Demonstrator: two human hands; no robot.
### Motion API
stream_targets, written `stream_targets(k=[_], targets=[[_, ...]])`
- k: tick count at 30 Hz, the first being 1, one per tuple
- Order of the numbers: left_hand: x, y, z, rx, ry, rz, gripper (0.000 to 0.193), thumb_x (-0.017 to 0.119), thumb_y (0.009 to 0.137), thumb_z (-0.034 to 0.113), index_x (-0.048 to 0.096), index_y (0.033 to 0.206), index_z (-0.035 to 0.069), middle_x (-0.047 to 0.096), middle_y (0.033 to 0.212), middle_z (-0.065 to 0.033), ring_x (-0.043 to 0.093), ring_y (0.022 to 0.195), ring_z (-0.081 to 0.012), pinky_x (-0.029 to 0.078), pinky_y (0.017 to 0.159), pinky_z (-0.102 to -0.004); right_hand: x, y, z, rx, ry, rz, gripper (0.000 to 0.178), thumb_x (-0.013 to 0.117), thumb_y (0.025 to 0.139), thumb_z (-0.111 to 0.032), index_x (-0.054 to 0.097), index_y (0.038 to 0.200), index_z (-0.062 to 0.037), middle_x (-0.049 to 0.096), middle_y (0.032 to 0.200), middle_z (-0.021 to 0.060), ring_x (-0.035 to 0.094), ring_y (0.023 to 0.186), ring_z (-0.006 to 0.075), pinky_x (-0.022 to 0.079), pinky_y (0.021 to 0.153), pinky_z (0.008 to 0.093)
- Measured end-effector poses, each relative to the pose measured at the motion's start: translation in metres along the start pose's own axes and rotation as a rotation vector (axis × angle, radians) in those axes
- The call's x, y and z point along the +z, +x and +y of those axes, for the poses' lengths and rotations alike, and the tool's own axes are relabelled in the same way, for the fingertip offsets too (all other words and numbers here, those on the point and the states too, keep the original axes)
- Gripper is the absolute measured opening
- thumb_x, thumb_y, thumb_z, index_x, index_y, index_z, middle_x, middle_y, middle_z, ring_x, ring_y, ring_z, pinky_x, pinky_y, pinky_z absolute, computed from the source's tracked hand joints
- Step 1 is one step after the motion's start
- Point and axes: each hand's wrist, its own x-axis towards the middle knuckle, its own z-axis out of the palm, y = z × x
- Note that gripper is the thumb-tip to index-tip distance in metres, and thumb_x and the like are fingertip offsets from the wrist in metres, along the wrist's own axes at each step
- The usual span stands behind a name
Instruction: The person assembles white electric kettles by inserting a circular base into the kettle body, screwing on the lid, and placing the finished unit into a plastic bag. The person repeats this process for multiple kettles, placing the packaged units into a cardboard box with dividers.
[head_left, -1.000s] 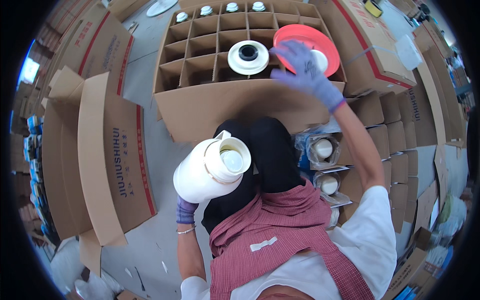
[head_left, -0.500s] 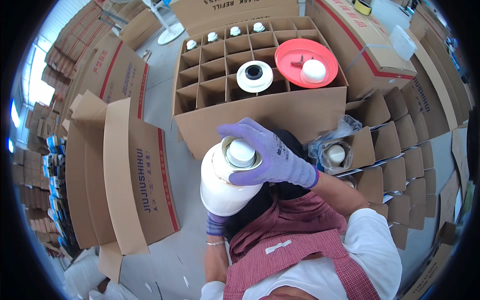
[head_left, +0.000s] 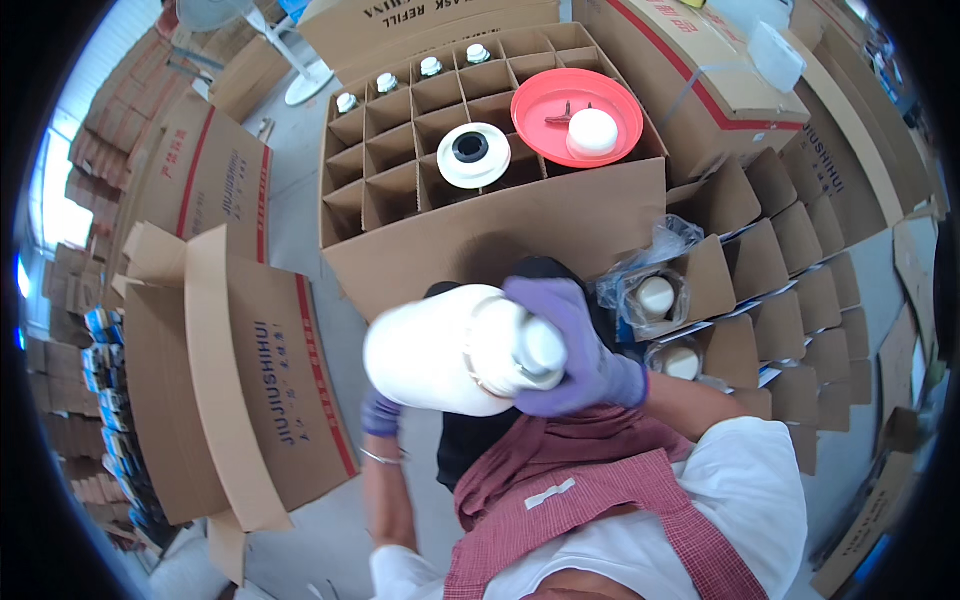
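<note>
A white vacuum flask (head_left: 420, 350) lies tilted across my lap, its domed cap (head_left: 541, 346) pointing right and its base to the left. My right hand (head_left: 575, 350), in a purple glove, is closed around the shoulder and neck beside the cap, slightly blurred. From below, my left hand (head_left: 380, 412), gloved alike, holds the flask near its base; the body hides its fingers. Just beyond stands a divided carton (head_left: 500, 220). On it rest a white ring-shaped part with a black centre (head_left: 488, 168) and a red dish (head_left: 622, 100) holding a white cap (head_left: 593, 132) and small dark red pieces.
Several white-capped bottle necks (head_left: 431, 66) poke from the carton's far cells. At right, another divided box (head_left: 735, 285) holds plastic-wrapped flasks (head_left: 655, 296). An open carton (head_left: 290, 390) stands at left, a taped carton (head_left: 700, 70) at back right, a fan (head_left: 310, 82) at back left.
The flask has gone from nearly upright to lying over, its cap swung right and its base left. Both hands moved with it. The view has shifted slightly.
</note>
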Motion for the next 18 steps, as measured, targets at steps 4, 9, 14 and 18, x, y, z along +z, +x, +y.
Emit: stream_targets(k=[4, 9, 14, 18], targets=[[-0.045, 0.083, 0.104, 0.22, 0.431, -0.461, 0.046, 0.065, 0.091, 0.036, 0.066, 0.121, 0.001, 0.071, 0.104, -0.0204, 0.071, 0.091, -0.0353, 0.056, 0.083, -0.0391, -0.065, -0.04, 0.031, 0.222, 0.108, -0.528, 0.047, 0.073, 0.081, -0.018, 0.06, 0.124, -0.0026, 0.06, 0.123, 0.0155, 0.055, 0.117, 0.0338, 0.04, 0.108, 0.0447], [0.045, 0.1, 0.134, 0.098, 0.761, -0.984, 0.051, 0.054, 0.089, 0.05, 0.074, 0.1, 0.005, 0.072, 0.092, -0.0198, 0.069, 0.089, -0.0391, 0.054, 0.082, -0.0433, -0.04, 0.059, 0.133, -0.047, -0.416, -0.343, 0.039, 0.069, 0.083, -0.014, 0.062, 0.121, -0.0067, 0.06, 0.126, 0.0179, 0.056, 0.118, 0.0384, 0.044, 0.105, 0.046], [0.054, 0.105, 0.155, 0.09, 0.665, -1.068, 0.048, 0.05, 0.095, 0.046, 0.074, 0.105, 0.005, 0.072, 0.094, -0.0203, 0.069, 0.091, -0.0369, 0.054, 0.083, -0.0417, -0.02, 0.148, 0.278, 0.069, -0.861, -0.481, 0.06, 0.068, 0.082, -0.013, 0.052, 0.14, -0.023, 0.045, 0.143, 0.0197, 0.052, 0.124, 0.042, 0.044, 0.107, 0.0472], [0.027, 0.099, 0.118, 0.138, 0.112, -0.178, 0.042, 0.052, 0.098, 0.036, 0.064, 0.124, 0.005, 0.069, 0.111, -0.0179, 0.068, 0.102, -0.0305, 0.054, 0.089, -0.0401, -0.007, 0.176, 0.266, 0.215, -0.784, -0.734, 0.065, 0.069, 0.079, -0.008, 0.051, 0.139, -0.0253, 0.047, 0.133, 0.0186, 0.052, 0.119, 0.042, 0.045, 0.104, 0.0484]])
